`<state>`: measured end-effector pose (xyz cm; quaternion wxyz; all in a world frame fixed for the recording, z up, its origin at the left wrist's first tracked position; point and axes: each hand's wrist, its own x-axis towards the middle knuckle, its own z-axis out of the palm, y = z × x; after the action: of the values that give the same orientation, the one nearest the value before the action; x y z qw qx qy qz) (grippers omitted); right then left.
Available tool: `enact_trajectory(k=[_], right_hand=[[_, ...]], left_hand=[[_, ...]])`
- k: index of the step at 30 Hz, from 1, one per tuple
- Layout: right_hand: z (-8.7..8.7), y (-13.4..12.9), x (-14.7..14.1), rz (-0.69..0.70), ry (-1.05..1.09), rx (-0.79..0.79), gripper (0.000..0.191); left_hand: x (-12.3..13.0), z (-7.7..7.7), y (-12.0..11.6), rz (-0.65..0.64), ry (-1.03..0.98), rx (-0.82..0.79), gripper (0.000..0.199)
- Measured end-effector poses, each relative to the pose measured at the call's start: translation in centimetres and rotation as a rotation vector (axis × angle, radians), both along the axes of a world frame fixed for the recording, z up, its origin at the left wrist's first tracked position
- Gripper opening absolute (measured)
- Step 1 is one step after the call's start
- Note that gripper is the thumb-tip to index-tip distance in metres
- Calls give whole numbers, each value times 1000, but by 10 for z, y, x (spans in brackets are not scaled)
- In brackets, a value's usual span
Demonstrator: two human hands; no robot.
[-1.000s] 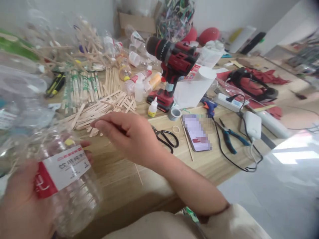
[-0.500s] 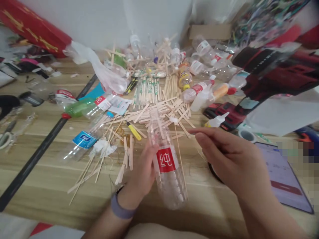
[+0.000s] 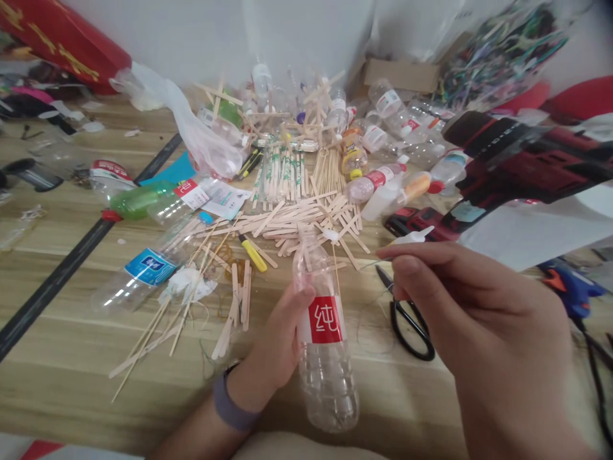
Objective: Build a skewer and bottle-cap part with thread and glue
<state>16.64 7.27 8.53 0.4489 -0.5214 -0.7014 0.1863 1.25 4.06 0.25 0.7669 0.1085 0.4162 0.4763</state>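
My left hand (image 3: 282,326) is wrapped round a clear plastic bottle (image 3: 330,377) with a red and white label, its neck pointing away from me. To the right of the bottle my right hand (image 3: 460,300) is pinched, thumb against forefinger, on a thin needle-like piece (image 3: 370,263) that points left toward the bottle. Fine thread shows faintly below it. Black-handled scissors (image 3: 410,329) lie on the table, partly behind my right hand. A thin wooden stick (image 3: 336,271) stands out beside the bottle's neck, near a small white cap (image 3: 330,235).
Flat wooden sticks (image 3: 282,220) are heaped beyond the bottle. A red and black power drill (image 3: 498,166) stands at the right, with a blue glue gun (image 3: 572,287) nearer. Bottles and a long black bar (image 3: 62,271) lie at the left.
My right hand has moved right and a little closer, uncovering the scissors. The held bottle has shifted slightly toward me. The phone at the right is no longer visible.
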Motion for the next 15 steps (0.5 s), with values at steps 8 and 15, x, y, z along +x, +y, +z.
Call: enact_trajectory(k=[8, 15], right_hand=[[0, 3, -3, 11, -1, 5, 10], [5, -10, -20, -189, 142, -60, 11]], left_hand=[[4, 0, -1, 11, -100, 63, 48], [4, -5, -4, -28, 14, 159, 60]])
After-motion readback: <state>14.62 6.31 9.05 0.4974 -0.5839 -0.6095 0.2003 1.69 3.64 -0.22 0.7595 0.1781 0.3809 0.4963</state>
